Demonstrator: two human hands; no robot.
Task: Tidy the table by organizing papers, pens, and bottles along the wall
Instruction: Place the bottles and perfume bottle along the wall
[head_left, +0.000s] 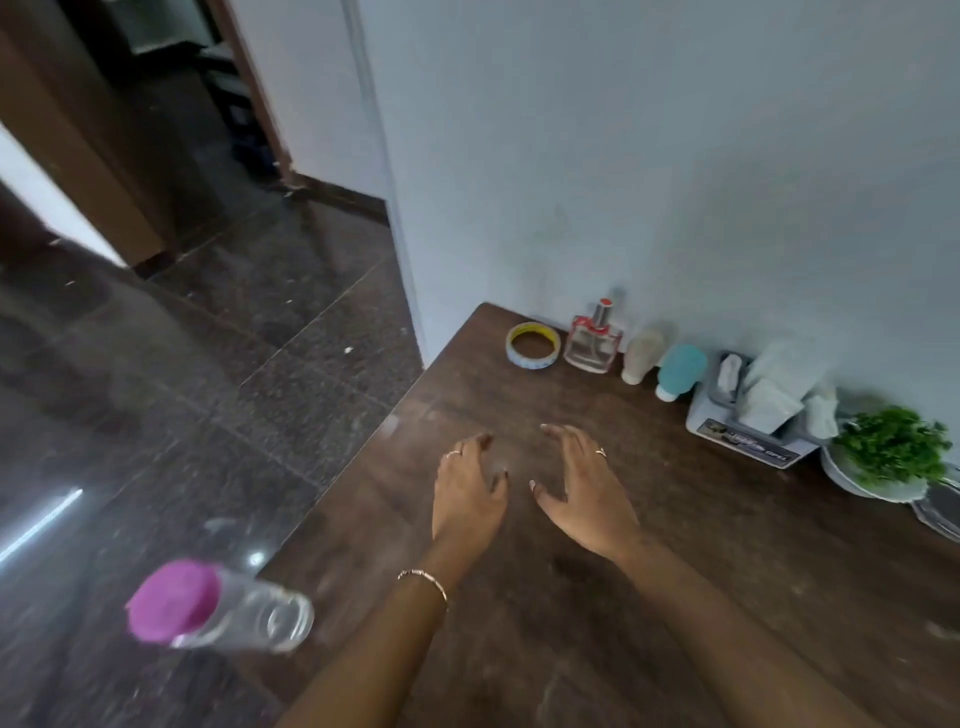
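My left hand (467, 491) and my right hand (584, 493) hover side by side over the middle of the dark wooden table (545, 623), palms facing each other, fingers relaxed, holding nothing. Along the wall stand a roll of tape (533, 345), a clear perfume bottle with a red top (594, 340), a beige squeeze bottle (643, 356) and a teal squeeze bottle (680, 371). A clear bottle with a purple cap (218, 608) stands at the table's near left corner, away from both hands.
A white box stuffed with tissues or papers (763, 410) sits against the wall on the right. Beside it is a white bowl of green herbs (883, 457). The table's left edge drops to a dark tiled floor (208, 364).
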